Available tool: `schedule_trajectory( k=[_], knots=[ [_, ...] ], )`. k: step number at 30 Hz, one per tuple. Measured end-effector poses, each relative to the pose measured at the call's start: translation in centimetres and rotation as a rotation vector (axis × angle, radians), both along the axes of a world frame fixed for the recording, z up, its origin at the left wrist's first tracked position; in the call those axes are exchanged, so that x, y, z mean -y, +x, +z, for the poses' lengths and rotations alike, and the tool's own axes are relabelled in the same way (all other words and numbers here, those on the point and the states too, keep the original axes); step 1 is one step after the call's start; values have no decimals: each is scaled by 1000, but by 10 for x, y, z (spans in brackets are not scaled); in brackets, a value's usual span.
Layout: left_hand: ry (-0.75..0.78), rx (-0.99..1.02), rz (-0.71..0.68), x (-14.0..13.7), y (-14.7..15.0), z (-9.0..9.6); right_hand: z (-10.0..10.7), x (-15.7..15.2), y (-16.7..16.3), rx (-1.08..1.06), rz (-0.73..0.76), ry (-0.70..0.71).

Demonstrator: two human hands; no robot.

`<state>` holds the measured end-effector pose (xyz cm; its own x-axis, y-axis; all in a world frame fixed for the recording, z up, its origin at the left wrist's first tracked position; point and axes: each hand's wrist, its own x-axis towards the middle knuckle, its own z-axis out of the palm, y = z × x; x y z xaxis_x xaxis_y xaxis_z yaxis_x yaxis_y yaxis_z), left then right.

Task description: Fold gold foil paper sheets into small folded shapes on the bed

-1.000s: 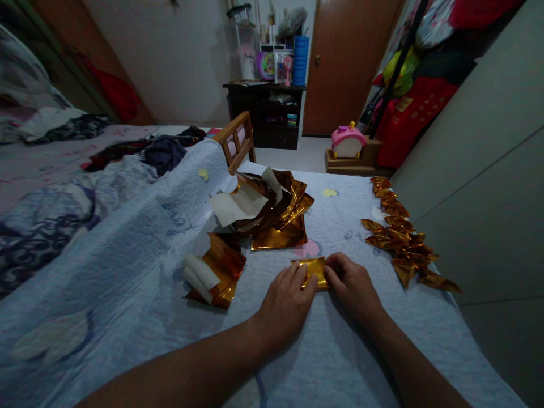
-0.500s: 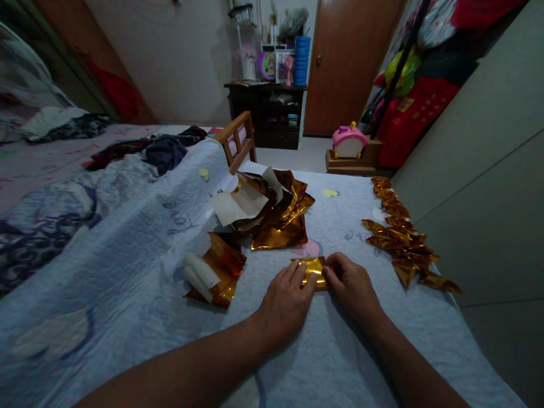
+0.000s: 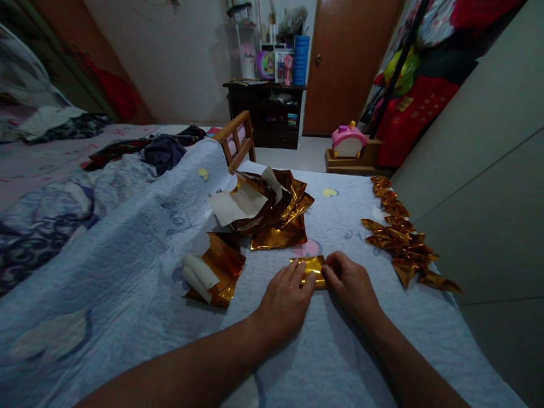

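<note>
A small folded sheet of gold foil paper (image 3: 313, 265) lies flat on the quilted light-blue cover in front of me. My left hand (image 3: 289, 292) rests over its left part, fingers stretched out and pressing it down. At its right edge, my right hand (image 3: 349, 282) pinches the paper between thumb and fingertips. Beyond my hands sits a fanned pile of gold foil sheets (image 3: 278, 233), some showing white backs. To the left is a smaller curled bunch of gold sheets (image 3: 227, 266). Several folded gold foil pieces (image 3: 399, 232) lie along the right side.
The quilted cover (image 3: 170, 340) rises in a ridge on the left, beside a bed with heaped clothes (image 3: 164, 152). A wooden rail (image 3: 241, 144) stands at the far end. A pale cabinet (image 3: 488, 170) borders the right side. Further back are a dark shelf unit (image 3: 263, 122) and a pink toy (image 3: 348, 141).
Hardly anything differs. Both hands stay on the folded foil paper in the same pose, and the view has shifted very slightly.
</note>
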<state>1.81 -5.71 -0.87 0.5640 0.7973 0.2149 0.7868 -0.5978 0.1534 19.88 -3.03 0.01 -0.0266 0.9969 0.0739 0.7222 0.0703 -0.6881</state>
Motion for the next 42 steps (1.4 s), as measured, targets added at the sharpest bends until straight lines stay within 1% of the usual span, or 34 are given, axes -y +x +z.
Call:
schedule_trajectory(
  k=[9, 13, 15, 20, 27, 30, 34, 38, 42],
  knots=[
    [5, -72, -14, 0, -1, -1, -2, 0, 2, 0, -9, 12],
    [-13, -89, -14, 0, 0, 1, -5, 0, 3, 26, -3, 13],
    [-26, -98, -19, -1, 0, 3, -7, 0, 3, 53, 2, 36],
    [-58, -131, -29, -1, 1, 4, -10, 1, 3, 144, 81, 126],
    [-105, -152, 2, 8, 1, 2, -7, 4, 2, 221, 163, 102],
    [-147, -169, -11, 11, 1, 4, -3, 7, -2, 313, 166, 94],
    [-141, -171, -43, 12, -1, 3, 0, 10, -9, 433, 210, 167],
    [-116, -143, -54, 15, -3, -3, -1, 9, -13, 419, 290, 226],
    [-66, -118, -42, 18, -3, -6, -2, 8, -13, 364, 342, 201]
  ],
)
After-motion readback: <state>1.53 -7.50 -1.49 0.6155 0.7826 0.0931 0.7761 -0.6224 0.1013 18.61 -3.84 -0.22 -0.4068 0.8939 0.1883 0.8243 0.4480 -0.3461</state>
